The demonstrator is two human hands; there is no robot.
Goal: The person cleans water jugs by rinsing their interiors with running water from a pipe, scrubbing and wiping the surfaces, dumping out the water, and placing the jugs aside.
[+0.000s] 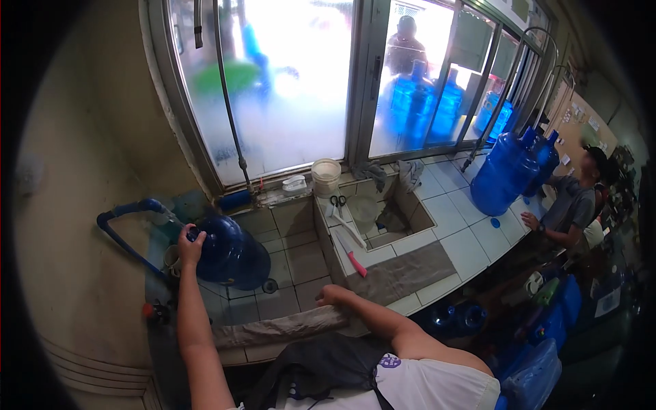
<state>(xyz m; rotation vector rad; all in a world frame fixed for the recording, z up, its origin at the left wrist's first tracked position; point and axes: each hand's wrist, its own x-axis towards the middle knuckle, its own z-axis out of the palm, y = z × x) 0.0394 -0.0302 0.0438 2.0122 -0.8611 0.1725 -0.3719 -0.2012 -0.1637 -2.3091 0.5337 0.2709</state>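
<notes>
My left hand is closed around the neck of a large blue water jug in the low tiled basin. The jug's neck points left, beside the end of a bent blue pipe, where a clear stream seems to come out. Whether the jug stands or leans, I cannot tell. My right hand rests with curled fingers at the basin's front edge, by a rolled grey cloth; nothing shows in it. A small dark round piece lies on the tiles near the jug.
A pink-handled knife, scissors and a flat grey cloth lie on the counter beside a square sink. A white bucket stands by the window. At right, a co-worker stands by blue jugs.
</notes>
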